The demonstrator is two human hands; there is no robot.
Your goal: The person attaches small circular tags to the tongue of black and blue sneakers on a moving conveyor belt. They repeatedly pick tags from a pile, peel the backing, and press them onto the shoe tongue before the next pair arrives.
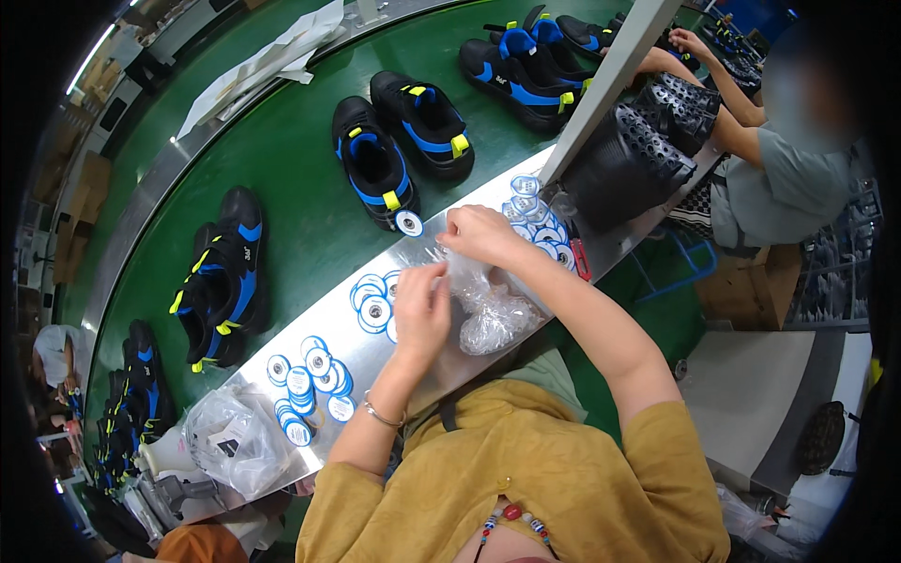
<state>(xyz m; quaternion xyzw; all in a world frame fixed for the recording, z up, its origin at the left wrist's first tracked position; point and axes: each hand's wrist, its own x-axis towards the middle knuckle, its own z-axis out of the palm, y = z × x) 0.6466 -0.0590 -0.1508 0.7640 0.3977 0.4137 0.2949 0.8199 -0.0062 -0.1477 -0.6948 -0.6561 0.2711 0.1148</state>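
Observation:
My right hand (481, 235) is closed in a pinch above the metal ledge, at the near edge of the green conveyor belt. What its fingertips hold, if anything, is too small to make out. Just left of it, my left hand (421, 308) is also closed, fingers curled toward the right hand. A crumpled clear plastic bag (493, 324) lies below and between the hands. Beyond them, a pair of black and blue shoes (375, 164) with yellow loops stands on the belt. One round white and blue tag (408, 223) rests at the heel of the nearer shoe.
Piles of round tags (317, 361) spread along the metal ledge (272, 347). A plastic bag (235, 441) sits at its left end; a red tool (580, 258) lies right. More shoes (230, 272) stand along the belt. A post (610, 84) rises before a co-worker (798, 178).

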